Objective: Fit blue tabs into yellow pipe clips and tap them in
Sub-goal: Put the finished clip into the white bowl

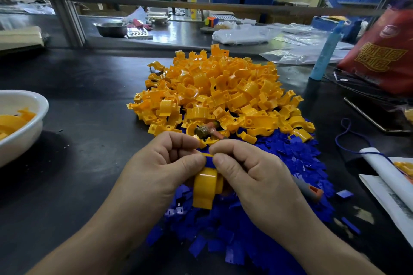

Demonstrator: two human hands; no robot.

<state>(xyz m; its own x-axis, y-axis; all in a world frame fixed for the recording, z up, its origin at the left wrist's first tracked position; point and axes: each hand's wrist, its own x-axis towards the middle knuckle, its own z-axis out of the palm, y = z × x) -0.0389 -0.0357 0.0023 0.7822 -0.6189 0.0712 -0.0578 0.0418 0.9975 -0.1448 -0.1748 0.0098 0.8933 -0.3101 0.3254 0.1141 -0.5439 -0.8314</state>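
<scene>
Almost wholly covered by the thumbs of the left hand [161, 167] and right hand [252, 172]: a blue tab [209, 161], only a sliver showing. Hidden behind the same fingers: the top end of the yellow clip [206, 187]. Poking out from under the right hand toward four o'clock: a grey-and-orange handle [309, 188], other end out of sight. Half buried in the yellow heap [223, 87] at twelve o'clock: a brownish lump [202, 131], too obscured to identify. Clipped by the edge at nine o'clock: a white bowl [24, 140]. Cut off at two o'clock: a red bag [380, 51], print blurred.
</scene>
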